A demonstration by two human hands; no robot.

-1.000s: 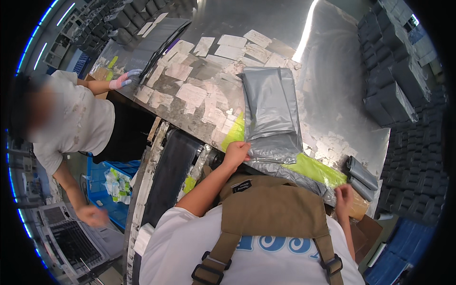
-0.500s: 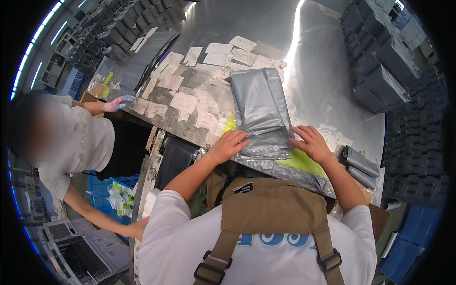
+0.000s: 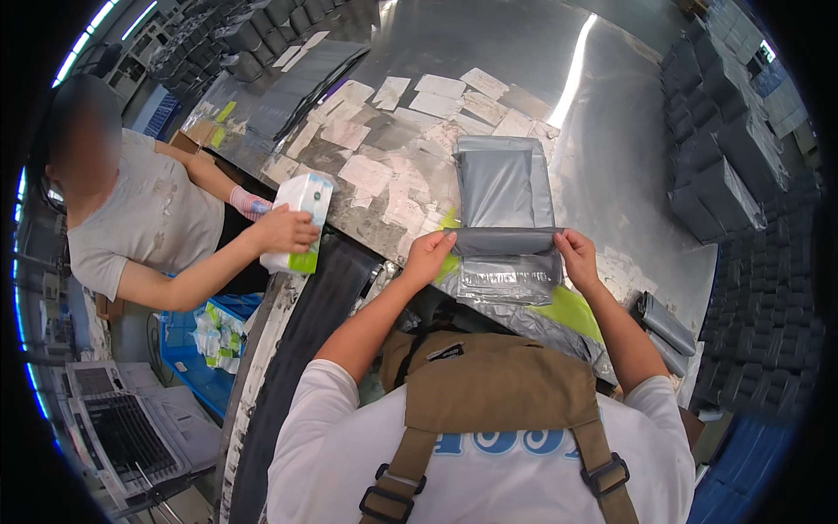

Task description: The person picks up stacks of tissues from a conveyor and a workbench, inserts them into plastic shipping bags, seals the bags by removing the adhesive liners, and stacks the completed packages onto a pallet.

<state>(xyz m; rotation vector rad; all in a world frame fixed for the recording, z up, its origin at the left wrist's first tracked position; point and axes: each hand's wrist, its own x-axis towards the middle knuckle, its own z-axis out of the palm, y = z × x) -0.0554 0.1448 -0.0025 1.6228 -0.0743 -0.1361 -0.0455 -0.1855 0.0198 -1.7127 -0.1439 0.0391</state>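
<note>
Folded grey plastic bag (image 3: 506, 242), one, spans a pile of grey bags (image 3: 502, 185) by the table's near edge, its two ends pinched between curled thumb and fingers of the left hand (image 3: 429, 259) and right hand (image 3: 578, 258). Metal table (image 3: 624, 166) wears many torn pale paper patches (image 3: 371, 175); two grey rolls (image 3: 668, 323) lie at its near right corner. Leftward run one black conveyor belt (image 3: 297, 323), one co-worker gripping one white-and-green pack (image 3: 307, 194), and one blue crate (image 3: 181, 367). Uncounted grey stacks (image 3: 724, 122) line the room's right side.
</note>
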